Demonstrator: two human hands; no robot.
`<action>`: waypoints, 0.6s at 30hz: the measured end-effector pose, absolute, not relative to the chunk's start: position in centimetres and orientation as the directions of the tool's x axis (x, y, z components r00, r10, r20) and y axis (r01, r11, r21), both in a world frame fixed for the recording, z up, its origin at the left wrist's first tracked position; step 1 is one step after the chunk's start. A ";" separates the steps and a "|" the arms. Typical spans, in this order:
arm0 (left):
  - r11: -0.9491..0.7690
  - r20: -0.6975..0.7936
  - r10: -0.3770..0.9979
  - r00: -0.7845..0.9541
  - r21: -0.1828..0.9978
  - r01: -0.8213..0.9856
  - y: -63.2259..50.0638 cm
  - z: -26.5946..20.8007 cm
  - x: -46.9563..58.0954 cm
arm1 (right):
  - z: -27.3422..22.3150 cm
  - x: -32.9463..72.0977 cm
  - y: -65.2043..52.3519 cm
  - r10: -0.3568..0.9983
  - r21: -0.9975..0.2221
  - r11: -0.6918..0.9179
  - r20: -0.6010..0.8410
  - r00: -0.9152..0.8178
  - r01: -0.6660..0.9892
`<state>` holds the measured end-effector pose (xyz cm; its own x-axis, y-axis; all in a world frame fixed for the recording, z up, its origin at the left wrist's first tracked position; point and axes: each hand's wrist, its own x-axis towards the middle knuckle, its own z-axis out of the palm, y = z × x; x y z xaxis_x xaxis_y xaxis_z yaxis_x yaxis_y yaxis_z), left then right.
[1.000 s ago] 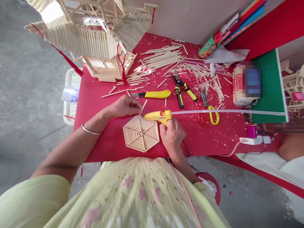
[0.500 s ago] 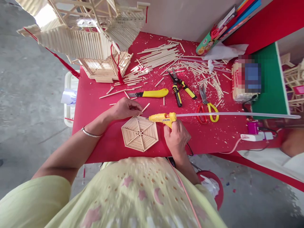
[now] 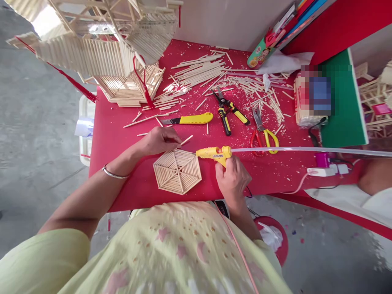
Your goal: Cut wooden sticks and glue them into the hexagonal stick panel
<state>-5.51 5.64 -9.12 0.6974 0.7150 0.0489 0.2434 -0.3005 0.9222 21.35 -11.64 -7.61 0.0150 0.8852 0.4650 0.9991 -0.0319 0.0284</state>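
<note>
My right hand point(image 3: 232, 175) is closed around the grip of a yellow hot glue gun point(image 3: 214, 153), from whose back a long clear glue stick point(image 3: 294, 150) runs right. The gun's nozzle is at the upper right corner of a hexagonal panel of wooden sticks point(image 3: 177, 172), which lies flat near the table's front edge. My left hand point(image 3: 161, 141) pinches a short wooden stick point(image 3: 186, 140) just above the panel's top edge; the fingers partly cover its lower end.
Behind the hands lie a yellow utility knife point(image 3: 196, 119), pliers point(image 3: 226, 110), red-and-yellow-handled scissors point(image 3: 265, 136) and loose wooden sticks point(image 3: 199, 71). A large stick-built model point(image 3: 88, 53) stands at the back left. At the right is a power strip point(image 3: 321, 171).
The glue gun has moved right along the panel's top edge to its upper right corner. My left hand still holds the stick. The whole view has shifted slightly.
</note>
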 end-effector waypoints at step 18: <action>-0.329 0.056 0.706 0.706 0.909 0.257 5.7 -9.1 -5.4 | -6.3 21.3 -11.6 0.868 0.169 -0.064 0.495 -0.028 0.984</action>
<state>-5.39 5.66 -9.14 0.7061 0.7059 0.0564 0.2566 -0.3293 0.9087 21.28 -11.61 -6.27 -0.0282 0.8684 0.4950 0.9836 -0.0641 0.1686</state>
